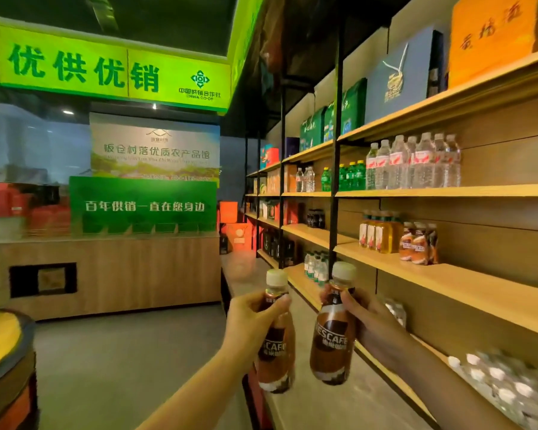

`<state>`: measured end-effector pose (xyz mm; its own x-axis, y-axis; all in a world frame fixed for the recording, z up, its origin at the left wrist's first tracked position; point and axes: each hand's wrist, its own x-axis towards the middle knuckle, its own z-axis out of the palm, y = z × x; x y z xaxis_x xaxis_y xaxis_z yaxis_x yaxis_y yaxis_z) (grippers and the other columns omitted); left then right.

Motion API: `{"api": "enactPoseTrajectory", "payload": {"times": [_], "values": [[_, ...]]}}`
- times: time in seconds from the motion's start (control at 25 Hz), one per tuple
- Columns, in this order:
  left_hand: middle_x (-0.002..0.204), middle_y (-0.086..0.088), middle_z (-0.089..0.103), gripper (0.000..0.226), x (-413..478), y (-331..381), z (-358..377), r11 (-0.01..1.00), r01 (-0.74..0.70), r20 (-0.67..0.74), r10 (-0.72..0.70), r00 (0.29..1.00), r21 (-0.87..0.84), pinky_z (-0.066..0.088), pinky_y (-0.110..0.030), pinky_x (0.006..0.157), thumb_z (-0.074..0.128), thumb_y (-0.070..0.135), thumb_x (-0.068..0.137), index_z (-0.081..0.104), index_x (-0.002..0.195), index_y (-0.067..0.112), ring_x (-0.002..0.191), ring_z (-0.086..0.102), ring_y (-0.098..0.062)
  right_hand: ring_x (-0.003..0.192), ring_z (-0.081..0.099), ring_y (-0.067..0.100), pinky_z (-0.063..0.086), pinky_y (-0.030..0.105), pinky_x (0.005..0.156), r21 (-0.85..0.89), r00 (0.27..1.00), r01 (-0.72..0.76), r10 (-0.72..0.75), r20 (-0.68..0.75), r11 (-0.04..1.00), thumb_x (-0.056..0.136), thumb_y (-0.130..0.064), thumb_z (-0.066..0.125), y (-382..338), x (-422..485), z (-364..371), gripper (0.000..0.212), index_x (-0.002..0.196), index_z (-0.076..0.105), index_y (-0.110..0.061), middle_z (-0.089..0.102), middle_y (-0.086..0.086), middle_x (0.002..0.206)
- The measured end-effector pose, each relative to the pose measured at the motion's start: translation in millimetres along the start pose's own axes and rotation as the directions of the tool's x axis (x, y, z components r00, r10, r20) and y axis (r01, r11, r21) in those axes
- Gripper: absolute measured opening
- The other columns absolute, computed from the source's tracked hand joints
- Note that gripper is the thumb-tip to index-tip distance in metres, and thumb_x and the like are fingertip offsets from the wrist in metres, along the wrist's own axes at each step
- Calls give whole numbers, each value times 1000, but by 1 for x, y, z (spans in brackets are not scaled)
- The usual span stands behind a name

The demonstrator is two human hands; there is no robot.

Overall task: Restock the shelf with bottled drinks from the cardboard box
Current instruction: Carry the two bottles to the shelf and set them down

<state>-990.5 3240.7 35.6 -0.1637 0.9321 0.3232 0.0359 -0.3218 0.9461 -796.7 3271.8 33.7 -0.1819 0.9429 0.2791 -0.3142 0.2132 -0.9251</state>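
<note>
While each hand's grip is wrapped tight round the neck of a coffee bottle, the left hand (255, 308) with one bottle (275, 349) and the right hand (368, 318) with another (331, 336), both bottles are carried upright toward the shelf (466, 283). The matching coffee bottles (418, 243) stand at two o'clock. Setting these down one at a time beside that group, labels outward, looks the tidiest finish; no cardboard box is in view.

Small shop interior under green-lit signage

A glowing green overhead sign (106, 69) spans a long wooden counter (112, 271); the grey floor (121, 352) is smooth, the ceiling dark.
</note>
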Motion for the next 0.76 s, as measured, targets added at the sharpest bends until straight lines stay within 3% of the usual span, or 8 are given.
{"api": "enactPoseTrajectory", "payload": {"times": [0.2,0.28,0.4,0.56,0.68,0.76], "values": [[78,-2,75,6,149,-43,26,999,25,223,-31,974,29,53,-24,67,71,17,80,72,82,12,75,71,-15,95,69,23,56,31,75,-41,986,37,-43,-162,998,43,-46,88,22,120,-30,83,110,61,-4,73,12,100],[80,1,74,3,198,-64,45,997,75,284,-78,956,23,50,-22,65,71,18,79,70,82,16,76,70,-12,98,69,23,56,34,82,-57,976,38,-49,-214,998,34,-50,90,32,158,-51,96,111,60,-4,73,12,103],[91,1,71,7,266,-93,79,994,112,360,-109,926,14,48,-25,70,70,20,79,67,85,21,88,66,-15,111,61,31,46,46,99,-41,954,34,-45,-298,999,64,-32,73,45,214,-90,64,117,56,-1,69,16,110],[92,2,69,11,365,-124,135,997,67,429,-70,901,23,45,-25,71,69,19,80,67,91,17,92,63,-16,103,64,24,51,37,87,-119,920,56,-98,-381,991,88,-16,53,49,293,-141,24,108,58,-4,70,11,105],[102,-3,69,24,439,-140,185,997,77,484,-76,872,18,46,-30,79,71,19,79,68,102,10,100,63,-20,94,65,19,54,26,74,-175,891,64,-135,-433,982,92,-13,48,46,359,-184,18,104,60,-7,70,8,100],[105,-4,69,27,481,-150,217,996,88,503,-82,860,12,46,-32,82,72,17,78,68,104,11,101,62,-21,97,65,18,54,26,75,-193,878,61,-145,-455,979,93,-14,48,46,395,-208,19,106,60,-7,70,7,101]]}}
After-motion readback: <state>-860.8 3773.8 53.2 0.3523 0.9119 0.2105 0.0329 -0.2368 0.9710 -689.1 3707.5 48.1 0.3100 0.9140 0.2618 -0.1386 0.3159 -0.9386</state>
